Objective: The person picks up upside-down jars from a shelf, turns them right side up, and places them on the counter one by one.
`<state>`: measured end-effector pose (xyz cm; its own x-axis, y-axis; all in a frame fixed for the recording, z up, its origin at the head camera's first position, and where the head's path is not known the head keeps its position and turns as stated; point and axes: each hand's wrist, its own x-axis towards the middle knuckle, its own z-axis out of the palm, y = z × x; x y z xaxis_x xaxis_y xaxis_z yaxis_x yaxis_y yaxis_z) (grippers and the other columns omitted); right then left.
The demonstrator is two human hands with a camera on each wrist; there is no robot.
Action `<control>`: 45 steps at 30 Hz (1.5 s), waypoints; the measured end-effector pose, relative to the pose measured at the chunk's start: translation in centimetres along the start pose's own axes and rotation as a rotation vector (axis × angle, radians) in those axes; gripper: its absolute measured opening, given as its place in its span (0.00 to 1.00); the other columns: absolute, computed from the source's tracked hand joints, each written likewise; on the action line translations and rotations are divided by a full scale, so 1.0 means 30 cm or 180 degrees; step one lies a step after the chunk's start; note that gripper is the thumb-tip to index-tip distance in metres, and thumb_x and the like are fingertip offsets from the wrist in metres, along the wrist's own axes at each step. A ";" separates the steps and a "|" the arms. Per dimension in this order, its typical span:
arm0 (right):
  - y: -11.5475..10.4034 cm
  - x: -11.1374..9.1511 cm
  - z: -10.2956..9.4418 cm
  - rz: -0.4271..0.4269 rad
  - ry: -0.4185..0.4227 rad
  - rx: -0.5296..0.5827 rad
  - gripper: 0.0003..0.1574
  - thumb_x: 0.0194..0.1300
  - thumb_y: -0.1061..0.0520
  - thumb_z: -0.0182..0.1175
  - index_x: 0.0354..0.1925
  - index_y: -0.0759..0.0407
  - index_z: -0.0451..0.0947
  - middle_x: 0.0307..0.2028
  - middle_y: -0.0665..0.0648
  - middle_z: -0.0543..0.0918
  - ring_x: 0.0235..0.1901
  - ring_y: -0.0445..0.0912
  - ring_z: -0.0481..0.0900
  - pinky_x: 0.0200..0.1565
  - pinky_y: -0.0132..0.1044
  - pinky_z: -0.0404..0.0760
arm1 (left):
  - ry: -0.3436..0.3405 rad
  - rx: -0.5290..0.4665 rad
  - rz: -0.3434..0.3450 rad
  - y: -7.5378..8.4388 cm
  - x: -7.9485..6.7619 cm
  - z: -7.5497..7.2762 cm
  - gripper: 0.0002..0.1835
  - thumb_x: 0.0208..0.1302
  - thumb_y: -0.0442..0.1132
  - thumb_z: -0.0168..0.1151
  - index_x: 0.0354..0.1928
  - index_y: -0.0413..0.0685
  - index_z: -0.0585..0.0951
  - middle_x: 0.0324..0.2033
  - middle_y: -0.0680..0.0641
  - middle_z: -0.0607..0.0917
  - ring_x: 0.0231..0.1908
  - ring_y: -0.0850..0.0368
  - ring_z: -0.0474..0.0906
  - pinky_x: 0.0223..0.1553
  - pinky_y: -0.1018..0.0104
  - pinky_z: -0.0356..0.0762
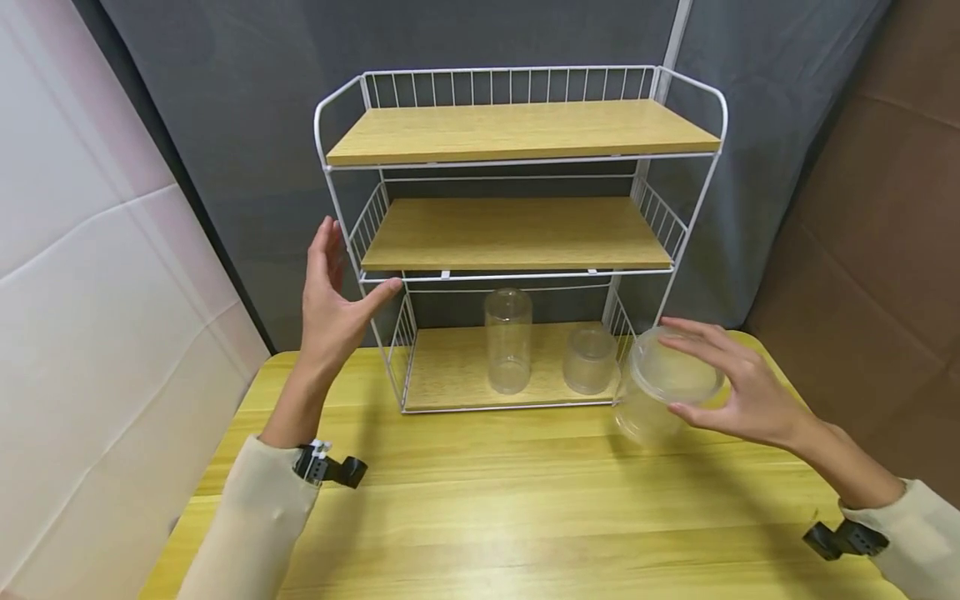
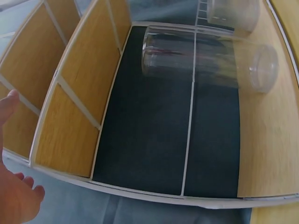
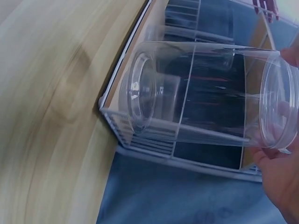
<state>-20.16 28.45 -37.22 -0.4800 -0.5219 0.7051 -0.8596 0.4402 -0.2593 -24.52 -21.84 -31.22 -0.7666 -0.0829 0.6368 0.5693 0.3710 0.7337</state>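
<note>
In my right hand I hold a wide clear jar by its lidded top, thumb on the near side and fingers across the far side. The jar is in front of the bottom shelf's right end; the right wrist view shows its clear base near the shelf edge. My left hand is raised by the rack's left side, thumb spread and fingers extended, holding nothing. On the bottom shelf of the white wire rack stand a tall clear jar and a short clear jar.
The rack's middle shelf and top shelf are wood boards with white wire rails. It stands at the back of a yellow wooden table. Behind hangs a dark grey curtain; a brown panel is at the right.
</note>
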 end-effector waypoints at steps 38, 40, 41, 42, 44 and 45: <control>0.229 -0.231 -0.053 0.0730 -0.0055 -0.0415 0.51 0.34 0.65 0.84 0.62 0.64 0.83 0.65 0.60 0.80 0.70 0.33 0.70 0.67 0.16 0.61 | -0.0075 -0.0250 0.0074 0.033 0.058 0.084 0.55 0.57 0.24 0.78 0.81 0.31 0.54 0.80 0.34 0.59 0.81 0.45 0.55 0.82 0.59 0.53; 0.231 -0.234 -0.048 0.0772 -0.0050 -0.0415 0.51 0.35 0.65 0.85 0.63 0.63 0.83 0.65 0.62 0.81 0.70 0.32 0.69 0.66 0.16 0.60 | -0.0077 -0.0271 0.0077 0.036 0.056 0.083 0.55 0.57 0.24 0.78 0.81 0.32 0.54 0.81 0.35 0.59 0.81 0.47 0.55 0.81 0.60 0.53; 0.232 -0.235 -0.046 0.0791 -0.0054 -0.0415 0.51 0.35 0.65 0.85 0.63 0.62 0.83 0.64 0.63 0.81 0.70 0.32 0.69 0.66 0.15 0.60 | -0.0077 -0.0280 0.0081 0.035 0.056 0.083 0.55 0.57 0.24 0.78 0.81 0.32 0.54 0.81 0.36 0.59 0.81 0.47 0.55 0.81 0.60 0.53; 0.235 -0.236 -0.043 0.0808 -0.0059 -0.0414 0.51 0.35 0.65 0.85 0.63 0.62 0.83 0.64 0.65 0.81 0.69 0.31 0.68 0.66 0.15 0.60 | -0.0078 -0.0278 0.0087 0.033 0.056 0.083 0.55 0.56 0.23 0.78 0.81 0.32 0.54 0.81 0.36 0.59 0.81 0.47 0.55 0.81 0.60 0.53; 0.240 -0.239 -0.038 0.0828 -0.0066 -0.0417 0.52 0.35 0.64 0.85 0.63 0.61 0.83 0.63 0.67 0.81 0.69 0.30 0.68 0.65 0.15 0.59 | -0.0075 -0.0280 0.0103 0.029 0.054 0.083 0.54 0.56 0.22 0.77 0.81 0.31 0.55 0.81 0.35 0.59 0.81 0.46 0.55 0.81 0.59 0.54; 0.242 -0.240 -0.036 0.0837 -0.0076 -0.0423 0.52 0.35 0.64 0.85 0.64 0.61 0.83 0.63 0.67 0.81 0.70 0.30 0.67 0.65 0.14 0.59 | -0.0068 -0.0289 0.0111 0.026 0.053 0.082 0.54 0.56 0.22 0.77 0.81 0.31 0.55 0.81 0.35 0.59 0.81 0.46 0.55 0.81 0.59 0.54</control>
<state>-22.75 36.18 -43.47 -0.6886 -0.3935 0.6091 -0.6755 0.6535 -0.3414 -26.02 -19.39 -30.23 -0.7515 -0.0512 0.6577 0.6196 0.2878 0.7303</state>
